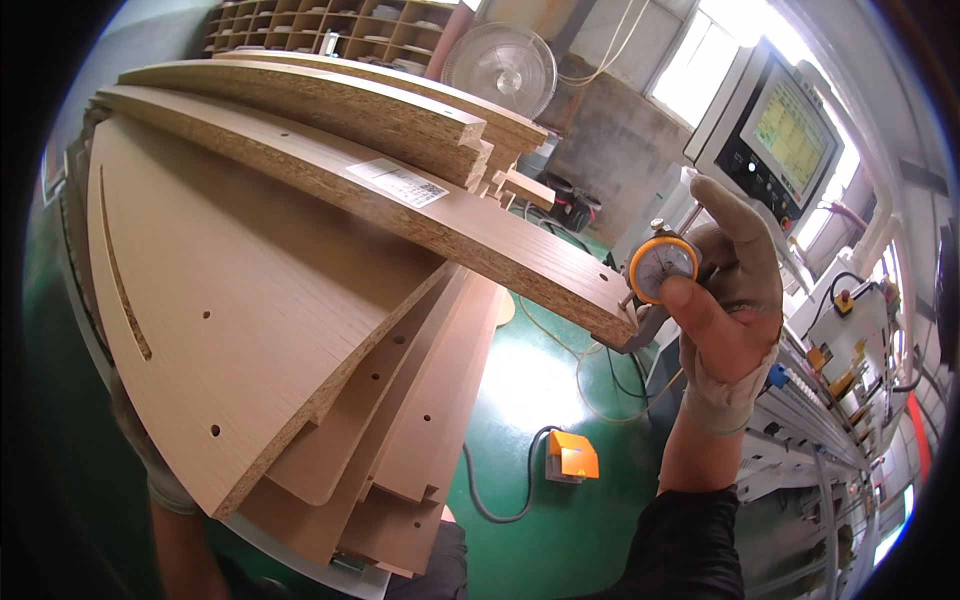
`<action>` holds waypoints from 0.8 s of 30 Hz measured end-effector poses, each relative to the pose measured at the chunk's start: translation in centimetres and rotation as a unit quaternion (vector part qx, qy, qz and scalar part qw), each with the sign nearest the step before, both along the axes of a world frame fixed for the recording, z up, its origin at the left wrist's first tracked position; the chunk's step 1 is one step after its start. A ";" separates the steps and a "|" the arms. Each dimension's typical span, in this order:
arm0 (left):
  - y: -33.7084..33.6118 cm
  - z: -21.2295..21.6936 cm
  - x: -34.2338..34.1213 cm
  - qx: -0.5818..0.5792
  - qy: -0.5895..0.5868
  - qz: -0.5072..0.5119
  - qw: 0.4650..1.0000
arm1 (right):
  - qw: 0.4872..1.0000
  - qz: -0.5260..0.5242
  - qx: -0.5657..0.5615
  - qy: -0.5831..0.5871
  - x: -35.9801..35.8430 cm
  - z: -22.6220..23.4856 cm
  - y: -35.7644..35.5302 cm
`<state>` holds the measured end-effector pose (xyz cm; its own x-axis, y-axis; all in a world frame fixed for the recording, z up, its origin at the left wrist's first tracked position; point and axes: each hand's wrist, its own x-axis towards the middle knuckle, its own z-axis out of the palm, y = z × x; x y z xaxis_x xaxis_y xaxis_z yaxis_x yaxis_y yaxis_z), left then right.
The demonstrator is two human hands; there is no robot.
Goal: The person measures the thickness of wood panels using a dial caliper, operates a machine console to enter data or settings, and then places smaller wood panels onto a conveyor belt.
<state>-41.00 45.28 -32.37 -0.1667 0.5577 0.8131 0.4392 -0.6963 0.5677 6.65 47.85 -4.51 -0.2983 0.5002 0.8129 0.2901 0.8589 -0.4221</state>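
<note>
My right hand (pixel 735 290), in a grey glove with the thumb bare, grips a dial thickness gauge (pixel 664 268) with an orange rim. The gauge's jaws sit at the right end of a long narrow particleboard strip (pixel 520 255), which has a wood-grain face and a white label (pixel 397 183). My left hand (pixel 165 480), also gloved, is at the lower left beside a wide drilled panel (pixel 230 330) with a curved slot. That panel hides its fingers. Under the panel lie several more drilled boards (pixel 425 440), fanned out.
Further boards (pixel 300 95) are stacked behind the strip. An orange foot pedal (pixel 572 457) with a cable lies on the green floor. A machine screen (pixel 785 130) and machinery line the right side. A fan (pixel 500 72) and a pigeonhole shelf (pixel 330 30) stand at the back.
</note>
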 end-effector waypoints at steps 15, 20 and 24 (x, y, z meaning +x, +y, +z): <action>-1.9 5.4 2.5 0.121 0.348 0.239 0.898 | 0.991 -0.059 -0.103 0.061 -2.7 0.5 -2.6; -1.7 6.5 2.9 0.160 0.367 0.229 0.887 | 0.992 -0.067 -0.094 0.058 -2.7 0.4 -2.9; -1.8 7.5 3.7 0.174 0.356 0.226 0.890 | 0.991 -0.082 -0.094 0.050 -3.0 0.5 -3.1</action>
<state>-37.30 43.45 -24.86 0.3168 0.2586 0.9126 0.8808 -0.4371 -0.1819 3.68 44.71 -3.99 -0.1227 0.6806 0.7223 0.3681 0.7071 -0.6037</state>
